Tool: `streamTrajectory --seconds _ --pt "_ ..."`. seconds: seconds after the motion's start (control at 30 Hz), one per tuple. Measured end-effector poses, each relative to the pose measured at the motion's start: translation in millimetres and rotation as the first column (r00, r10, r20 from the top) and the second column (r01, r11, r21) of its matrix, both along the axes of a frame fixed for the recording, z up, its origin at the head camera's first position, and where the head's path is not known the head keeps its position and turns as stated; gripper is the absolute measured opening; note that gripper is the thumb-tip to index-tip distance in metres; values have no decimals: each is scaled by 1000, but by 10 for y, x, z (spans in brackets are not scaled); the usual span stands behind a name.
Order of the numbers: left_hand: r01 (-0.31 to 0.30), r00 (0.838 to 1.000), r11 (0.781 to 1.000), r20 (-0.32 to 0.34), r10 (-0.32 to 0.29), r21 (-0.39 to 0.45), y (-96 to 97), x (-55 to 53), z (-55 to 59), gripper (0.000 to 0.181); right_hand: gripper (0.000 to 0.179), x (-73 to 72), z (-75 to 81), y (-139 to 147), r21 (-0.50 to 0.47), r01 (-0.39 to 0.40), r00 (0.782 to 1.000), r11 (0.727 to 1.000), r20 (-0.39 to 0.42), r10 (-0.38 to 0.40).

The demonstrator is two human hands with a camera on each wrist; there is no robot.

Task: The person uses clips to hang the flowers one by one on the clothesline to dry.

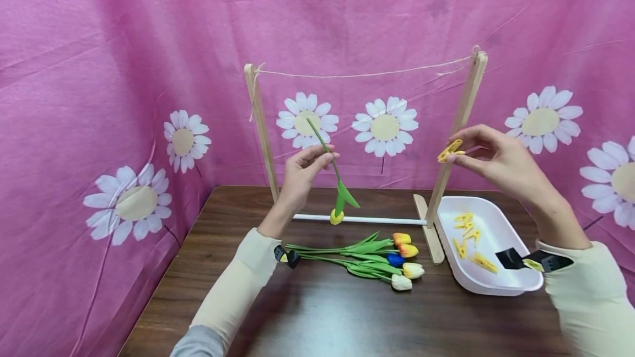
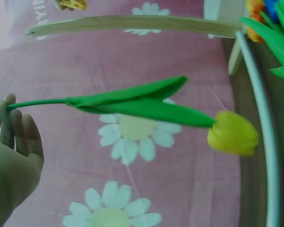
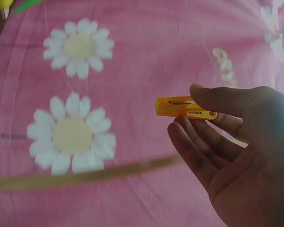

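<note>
My left hand [image 1: 303, 172] pinches the green stem of a yellow tulip [image 2: 232, 133]. The flower hangs head down, its bloom overlapping the white bar in the head view, with the stem end pointing up past my fingers. On the right, my right hand [image 1: 501, 161] holds a yellow clothespin [image 3: 182, 109] between thumb and fingertips, in front of the right wooden post. Above and between the hands, a string [image 1: 357, 76] runs from post to post.
Several tulips [image 1: 367, 258] in orange, blue and white lie on the wooden table [image 1: 297, 313]. A white tub [image 1: 458, 280] with several yellow clothespins [image 1: 483, 263] stands right of the frame's wooden post [image 1: 466, 95]. The white bar [image 1: 387, 220] joins the posts low down.
</note>
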State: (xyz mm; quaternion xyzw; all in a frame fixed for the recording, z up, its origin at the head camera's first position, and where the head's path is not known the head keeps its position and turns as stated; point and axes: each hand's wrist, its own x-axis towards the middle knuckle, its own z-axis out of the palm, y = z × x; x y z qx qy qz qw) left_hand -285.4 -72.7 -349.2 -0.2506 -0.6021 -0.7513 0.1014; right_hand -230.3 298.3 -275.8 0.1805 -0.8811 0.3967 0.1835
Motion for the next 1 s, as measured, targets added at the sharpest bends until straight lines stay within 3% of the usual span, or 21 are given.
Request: streamTrajectory --seconds 0.13,0.23,0.4,0.6,0.8,1.0 --pt "-12 1000 999 -7 12 43 -3 -35 141 27 33 10 90 -270 14 -30 1000 999 3 30" --pt "28 1000 991 -4 -28 127 1 -65 255 19 37 6 166 -470 10 -48 999 999 8 48" --pt "112 993 954 0 -116 278 -26 -110 459 30 35 3 323 -818 -35 -99 995 995 3 99" --pt "134 989 916 13 -150 378 -21 -168 629 31 29 15 523 -1233 -46 -157 986 987 -63 154" --pt "99 993 886 16 -119 453 1 -257 741 34 22 -78 718 -1599 -58 -172 976 983 -142 163" --pt "17 996 865 69 -59 501 -1 -369 790 32 17 -239 890 -1872 -167 -183 976 969 -148 159"
